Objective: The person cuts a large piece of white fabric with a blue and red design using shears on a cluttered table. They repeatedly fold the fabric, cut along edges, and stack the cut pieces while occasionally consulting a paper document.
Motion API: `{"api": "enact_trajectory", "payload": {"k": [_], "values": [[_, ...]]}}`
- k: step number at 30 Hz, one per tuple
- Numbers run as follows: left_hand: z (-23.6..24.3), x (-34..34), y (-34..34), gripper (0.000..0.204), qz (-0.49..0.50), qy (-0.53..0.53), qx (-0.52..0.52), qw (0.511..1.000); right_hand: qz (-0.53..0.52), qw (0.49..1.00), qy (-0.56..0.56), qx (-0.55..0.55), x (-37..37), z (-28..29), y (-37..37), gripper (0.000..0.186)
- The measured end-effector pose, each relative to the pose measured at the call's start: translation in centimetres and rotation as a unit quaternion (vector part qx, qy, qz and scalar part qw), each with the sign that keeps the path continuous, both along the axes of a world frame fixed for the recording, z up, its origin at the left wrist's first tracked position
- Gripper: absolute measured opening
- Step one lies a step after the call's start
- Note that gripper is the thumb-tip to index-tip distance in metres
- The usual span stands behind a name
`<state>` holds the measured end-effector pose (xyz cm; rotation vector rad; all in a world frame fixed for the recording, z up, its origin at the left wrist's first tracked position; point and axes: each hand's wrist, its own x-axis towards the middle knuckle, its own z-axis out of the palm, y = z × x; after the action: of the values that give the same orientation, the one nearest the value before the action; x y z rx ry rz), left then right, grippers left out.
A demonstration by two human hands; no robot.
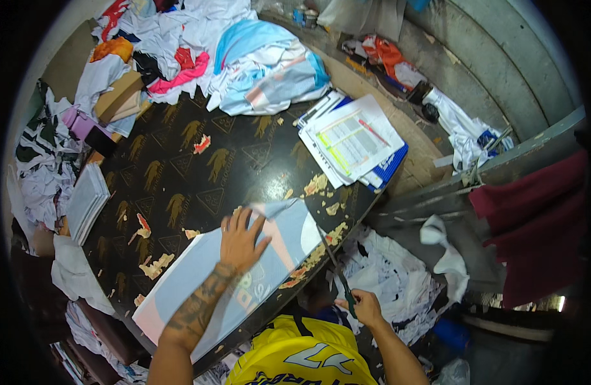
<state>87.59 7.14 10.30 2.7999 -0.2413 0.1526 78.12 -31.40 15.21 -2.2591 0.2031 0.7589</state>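
Note:
My left hand (243,242) lies flat with its fingers spread on a folded piece of fabric (199,269), pale blue-grey with peach and white areas and some printing. The fabric lies slantwise along the near edge of the dark table. Off that edge, to the right, my right hand (365,308) is closed around the dark green handle of a pair of scissors (339,273). Their long blades point up and away, with the tips close to the fabric's right end. Whether the blades touch the fabric, I cannot tell.
The dark patterned table (173,154) has several chipped patches. Papers with a red pen (374,133) lie at its far right, and a fabric heap (270,70) at the back. A folded white stack (89,199) sits at the left edge. White scraps (392,282) pile up below right.

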Motion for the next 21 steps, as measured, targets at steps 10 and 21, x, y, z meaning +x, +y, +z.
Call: {"api": "enact_trajectory", "payload": {"k": [10, 21], "values": [[1.8, -1.5, -4.9, 0.017, -0.058, 0.035, -0.179, 0.981, -0.005, 0.984, 0.152, 0.093, -4.1, 4.6, -2.5, 0.053], [1.2, -5.3, -6.9, 0.014, 0.04, 0.082, -0.288, 0.953, -0.127, 0.917, 0.292, 0.24, -6.3, -0.7, -2.2, 0.039]]}}
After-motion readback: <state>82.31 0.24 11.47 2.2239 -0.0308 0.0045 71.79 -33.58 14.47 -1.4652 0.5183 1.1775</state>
